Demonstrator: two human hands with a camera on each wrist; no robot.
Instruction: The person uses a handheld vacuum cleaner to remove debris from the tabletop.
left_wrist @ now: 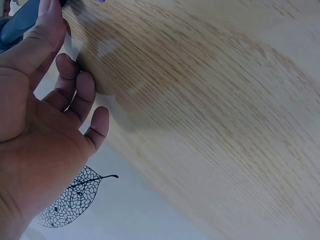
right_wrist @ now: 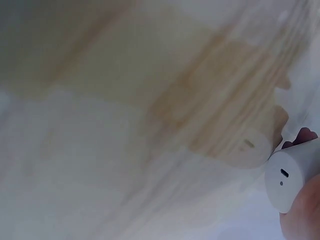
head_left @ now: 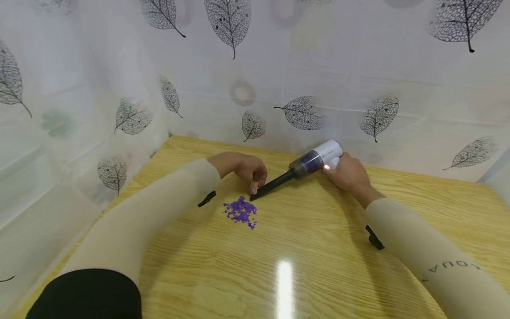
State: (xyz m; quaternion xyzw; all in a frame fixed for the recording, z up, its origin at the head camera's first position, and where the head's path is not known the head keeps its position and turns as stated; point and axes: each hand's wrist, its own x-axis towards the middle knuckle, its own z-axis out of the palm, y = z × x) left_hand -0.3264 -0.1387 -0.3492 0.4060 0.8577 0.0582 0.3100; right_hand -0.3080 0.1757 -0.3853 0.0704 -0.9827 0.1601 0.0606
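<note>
A white handheld vacuum cleaner with a see-through dust cup lies slanted over the table, its long black nozzle pointing down to the left. My right hand grips its handle, where a small light glows. Near the nozzle's tip, the thumb and forefinger of my left hand pinch the nozzle; the other fingers are loosely bent in the left wrist view. Right in front of the tip lies a pile of small purple scraps. The right wrist view shows the vacuum's white rear end.
The wood-grain table runs back to a wall covered with a leaf-print sheet, which also hangs along the left side. Black straps show at both wrists. A light reflection lies on the table's front part.
</note>
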